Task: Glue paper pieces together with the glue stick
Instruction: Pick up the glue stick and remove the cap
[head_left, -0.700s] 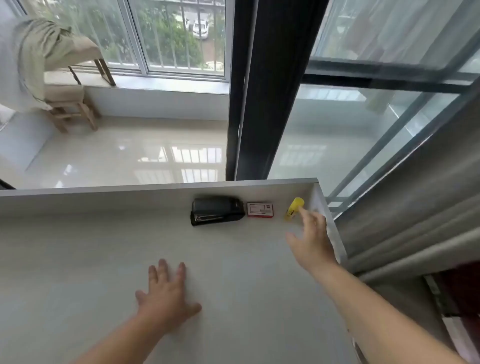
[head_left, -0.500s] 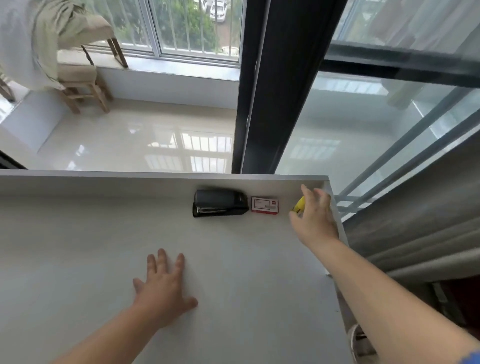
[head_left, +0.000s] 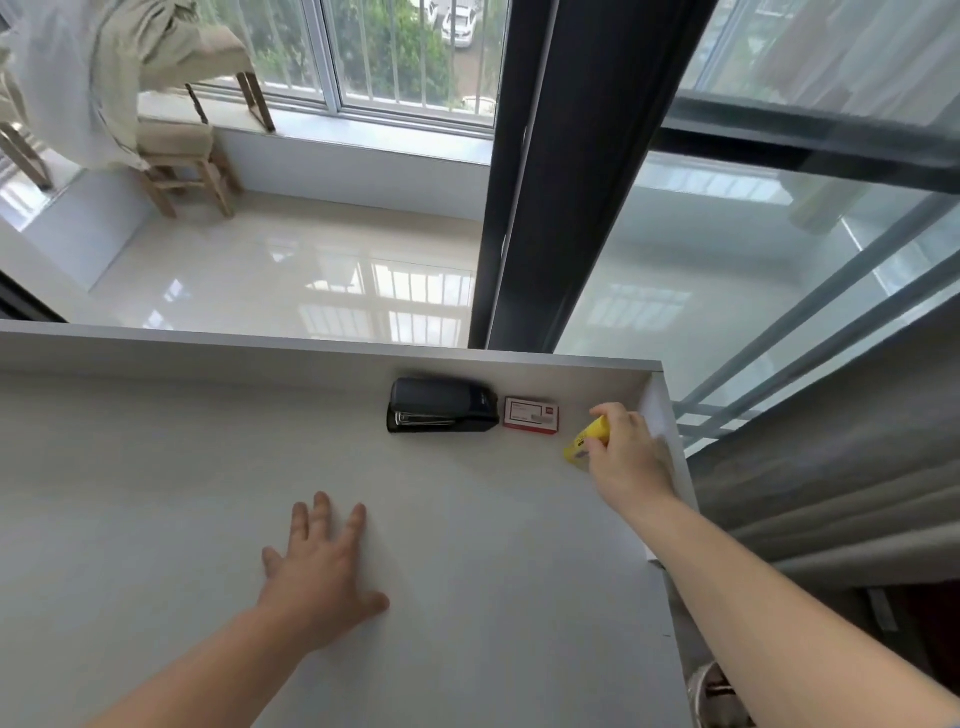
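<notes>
A yellow glue stick (head_left: 584, 442) is near the far right corner of the white desk (head_left: 156, 493), tilted, its lower end pointing toward me. My right hand (head_left: 628, 452) is closed around its upper end, thumb over the top. My left hand (head_left: 322, 566) lies flat on the desk near the middle, palm down, fingers spread, holding nothing. No paper pieces are visible.
A black stapler (head_left: 441, 406) and a small red-and-white staple box (head_left: 531, 415) sit along the desk's raised back edge, left of the glue stick. The desk's right rim (head_left: 670, 441) stands just beside my right hand. Grey curtains (head_left: 831, 467) hang to the right.
My right hand reached the glue stick at the back corner, closed on it and drew it slightly toward me. My left hand stayed flat on the desk.
</notes>
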